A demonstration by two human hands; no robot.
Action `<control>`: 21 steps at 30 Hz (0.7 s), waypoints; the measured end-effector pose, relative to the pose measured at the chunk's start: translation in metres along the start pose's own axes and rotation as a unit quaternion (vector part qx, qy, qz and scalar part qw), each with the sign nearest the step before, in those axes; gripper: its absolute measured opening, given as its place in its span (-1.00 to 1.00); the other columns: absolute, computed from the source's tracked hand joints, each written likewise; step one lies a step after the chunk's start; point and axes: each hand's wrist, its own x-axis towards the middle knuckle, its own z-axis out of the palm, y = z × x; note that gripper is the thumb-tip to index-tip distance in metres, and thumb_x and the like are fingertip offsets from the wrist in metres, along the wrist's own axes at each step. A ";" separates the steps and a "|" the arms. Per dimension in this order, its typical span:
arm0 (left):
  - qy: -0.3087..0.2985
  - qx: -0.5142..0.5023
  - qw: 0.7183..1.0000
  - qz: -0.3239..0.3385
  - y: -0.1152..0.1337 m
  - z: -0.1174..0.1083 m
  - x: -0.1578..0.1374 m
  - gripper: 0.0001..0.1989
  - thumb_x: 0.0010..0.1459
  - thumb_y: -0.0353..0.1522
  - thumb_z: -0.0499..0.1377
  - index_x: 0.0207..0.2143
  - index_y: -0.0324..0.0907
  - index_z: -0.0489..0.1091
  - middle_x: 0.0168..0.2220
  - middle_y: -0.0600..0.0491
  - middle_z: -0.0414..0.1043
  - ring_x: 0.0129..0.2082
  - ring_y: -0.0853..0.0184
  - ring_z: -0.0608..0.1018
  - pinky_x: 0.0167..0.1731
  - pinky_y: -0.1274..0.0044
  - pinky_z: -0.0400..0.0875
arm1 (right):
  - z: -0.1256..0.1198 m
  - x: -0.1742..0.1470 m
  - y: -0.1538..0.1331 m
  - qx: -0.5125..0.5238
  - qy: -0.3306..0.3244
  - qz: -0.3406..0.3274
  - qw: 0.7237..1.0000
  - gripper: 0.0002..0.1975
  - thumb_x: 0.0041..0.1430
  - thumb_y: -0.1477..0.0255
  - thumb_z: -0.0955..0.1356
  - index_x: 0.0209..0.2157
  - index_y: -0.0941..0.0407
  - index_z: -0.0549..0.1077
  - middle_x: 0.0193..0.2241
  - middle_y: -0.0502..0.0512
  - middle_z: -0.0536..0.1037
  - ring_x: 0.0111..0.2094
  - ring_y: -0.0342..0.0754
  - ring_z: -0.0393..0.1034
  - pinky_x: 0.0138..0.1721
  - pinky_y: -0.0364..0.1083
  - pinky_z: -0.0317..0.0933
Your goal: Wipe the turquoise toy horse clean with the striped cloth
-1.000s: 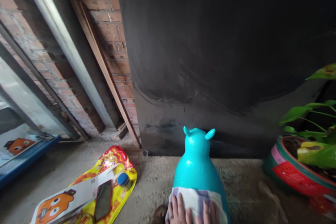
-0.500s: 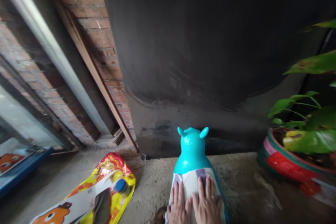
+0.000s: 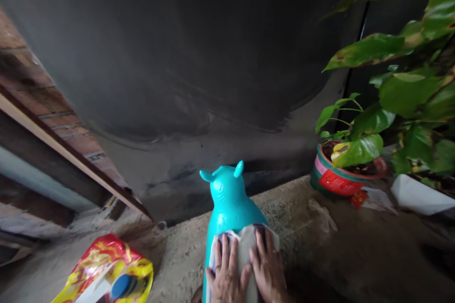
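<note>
The left hand and right hand lie flat, fingers released, on a white-and-purple cloth over the near part of a glossy turquoise animal-shaped toy.

Animal toy: glossy turquoise | cloth: off-white, purple patches | bag: red and yellow | bottle cap: blue | panel: near-black
</note>
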 end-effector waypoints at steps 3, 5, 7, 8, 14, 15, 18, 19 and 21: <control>0.001 0.004 1.000 0.009 0.008 -0.010 0.033 -0.37 0.22 -0.08 -0.11 0.29 0.02 -0.22 0.39 0.02 -0.45 0.37 0.11 -0.31 0.15 -0.04 0.07 | -0.023 0.059 -0.011 0.044 -0.109 -0.007 0.993 -0.43 0.35 0.23 0.01 0.32 0.09 -0.16 0.33 0.21 -0.14 0.31 0.12 -0.18 0.14 0.23 0.10; 0.007 0.007 1.000 0.013 0.011 -0.011 0.051 -0.36 0.23 -0.07 -0.14 0.30 -0.01 -0.26 0.39 0.00 -0.48 0.36 0.10 -0.37 0.16 -0.07 0.04 | -0.030 0.092 -0.015 0.067 -0.124 -0.027 0.990 -0.43 0.34 0.23 0.03 0.32 0.07 -0.17 0.34 0.12 -0.17 0.32 0.07 -0.22 0.19 0.20 0.03; 0.020 0.015 1.000 0.007 0.013 -0.009 0.064 -0.36 0.24 -0.09 -0.16 0.30 -0.05 -0.27 0.39 -0.04 -0.50 0.35 0.09 -0.42 0.15 -0.08 0.04 | -0.031 0.115 -0.017 0.083 -0.119 -0.046 0.988 -0.42 0.33 0.24 0.06 0.32 0.03 -0.19 0.34 0.03 -0.16 0.32 0.02 -0.22 0.23 0.13 -0.01; 0.029 0.021 0.999 0.003 0.013 -0.008 0.069 -0.36 0.25 -0.09 -0.16 0.30 -0.08 -0.26 0.39 -0.07 -0.50 0.35 0.08 -0.43 0.15 -0.07 0.05 | -0.031 0.122 -0.018 0.090 -0.116 -0.053 0.988 -0.41 0.32 0.24 0.08 0.32 0.02 -0.19 0.34 -0.01 -0.15 0.32 -0.01 -0.21 0.24 0.09 -0.01; 0.060 0.050 0.997 0.022 0.016 -0.014 0.068 -0.37 0.26 -0.12 -0.19 0.30 -0.15 -0.24 0.39 -0.12 -0.44 0.35 0.09 -0.41 0.13 -0.01 0.15 | -0.031 0.106 -0.017 0.099 -0.081 -0.016 0.992 -0.45 0.33 0.20 0.07 0.30 0.00 -0.05 0.30 0.07 0.05 0.27 0.05 -0.01 0.12 0.08 0.16; 0.059 0.055 0.996 0.025 0.016 -0.015 0.063 -0.38 0.26 -0.13 -0.18 0.30 -0.15 -0.22 0.38 -0.12 -0.41 0.36 0.08 -0.37 0.13 0.00 0.16 | -0.028 0.092 -0.015 0.094 -0.076 0.002 0.993 -0.45 0.33 0.21 0.08 0.30 0.03 -0.01 0.28 0.14 0.09 0.25 0.09 0.03 0.09 0.10 0.20; 0.024 0.079 0.995 0.057 0.014 -0.013 0.040 -0.36 0.19 -0.15 -0.02 0.27 -0.09 -0.11 0.37 -0.09 -0.30 0.36 0.01 -0.23 0.13 -0.01 0.14 | -0.003 0.035 -0.003 0.054 -0.005 0.059 0.997 -0.46 0.30 0.25 0.13 0.26 0.10 0.10 0.21 0.27 0.22 0.18 0.16 0.18 0.00 0.08 0.30; 0.006 0.083 0.994 0.070 0.013 -0.010 0.031 -0.37 0.17 -0.16 0.01 0.26 -0.04 -0.07 0.36 -0.07 -0.25 0.35 -0.01 -0.18 0.15 -0.04 0.10 | 0.010 0.013 0.002 0.031 0.049 0.067 0.996 -0.47 0.29 0.27 0.14 0.25 0.09 0.13 0.17 0.28 0.28 0.12 0.16 0.26 -0.05 0.07 0.33; -0.023 0.072 0.993 0.086 0.012 -0.002 0.012 -0.46 0.20 -0.21 -0.04 0.23 0.07 -0.01 0.34 0.00 -0.13 0.34 -0.01 -0.05 0.18 -0.09 -0.02 | 0.036 -0.029 0.012 -0.012 0.155 0.041 0.987 -0.49 0.29 0.34 0.12 0.26 0.03 0.11 0.07 0.21 0.41 0.05 0.15 0.34 -0.04 0.08 0.33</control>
